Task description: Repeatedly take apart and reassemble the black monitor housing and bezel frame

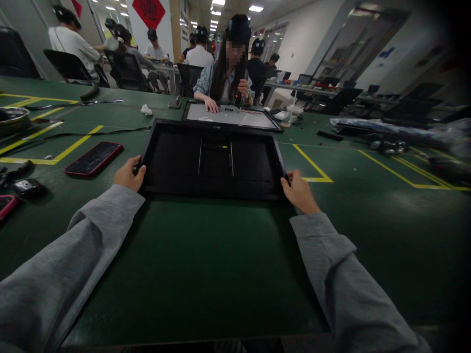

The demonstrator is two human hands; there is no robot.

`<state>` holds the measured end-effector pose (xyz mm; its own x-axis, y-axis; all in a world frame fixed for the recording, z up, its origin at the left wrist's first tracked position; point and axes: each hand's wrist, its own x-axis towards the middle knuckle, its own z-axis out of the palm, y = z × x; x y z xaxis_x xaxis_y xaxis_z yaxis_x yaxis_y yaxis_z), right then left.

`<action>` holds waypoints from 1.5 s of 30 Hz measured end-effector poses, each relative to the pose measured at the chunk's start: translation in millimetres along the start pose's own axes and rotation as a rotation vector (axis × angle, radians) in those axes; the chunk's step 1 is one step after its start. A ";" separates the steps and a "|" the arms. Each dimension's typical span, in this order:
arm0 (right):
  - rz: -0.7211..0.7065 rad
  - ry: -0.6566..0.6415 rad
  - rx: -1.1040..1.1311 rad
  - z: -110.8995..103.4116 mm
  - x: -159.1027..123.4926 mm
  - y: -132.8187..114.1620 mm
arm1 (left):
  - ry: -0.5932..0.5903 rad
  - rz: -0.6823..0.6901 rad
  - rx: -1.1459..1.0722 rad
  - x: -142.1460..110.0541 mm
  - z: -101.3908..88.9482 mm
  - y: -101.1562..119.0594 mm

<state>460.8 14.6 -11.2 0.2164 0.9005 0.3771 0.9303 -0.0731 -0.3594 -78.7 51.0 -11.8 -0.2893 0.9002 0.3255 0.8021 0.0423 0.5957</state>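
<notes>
A black monitor back cover (pixel 172 162) is in front of me, its hollow inner side facing me and its far edge raised. My left hand (pixel 129 175) grips its left side, thumb on the rim. On the opposite side my right hand (pixel 299 190) is closed around the right rim. Two metal strips run down the middle of the cover, with a small yellow mark between them. Just behind it lies a monitor panel (pixel 243 117) in a black frame, where a co-worker's hand (pixel 212 104) rests. The co-worker's other hand holds a thin tool with some red on it.
Left of the cover lies a red-edged phone (pixel 93 159), with a computer mouse (pixel 28 188) nearer me. A metal bowl (pixel 13 120) stands at the far left. Plastic-wrapped items (pixel 397 128) lie at the right. Yellow tape marks the green table (pixel 206 274). Other people sit behind.
</notes>
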 end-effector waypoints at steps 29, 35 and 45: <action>-0.033 -0.004 0.034 0.1 5.3 10.2 | 0.009 0.062 0.013 -1.6 -0.9 2.5; -0.046 -0.003 0.036 -0.7 6.1 11.5 | 0.003 0.045 0.041 -2.4 -0.5 3.5; -0.027 0.005 0.004 -5.4 4.7 7.9 | 0.067 0.105 -0.014 -8.0 -1.1 5.3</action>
<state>470.8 15.9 -7.7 0.1928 0.9000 0.3909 0.9346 -0.0471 -0.3526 -72.7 43.5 -10.4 -0.2393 0.8682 0.4348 0.8226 -0.0566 0.5658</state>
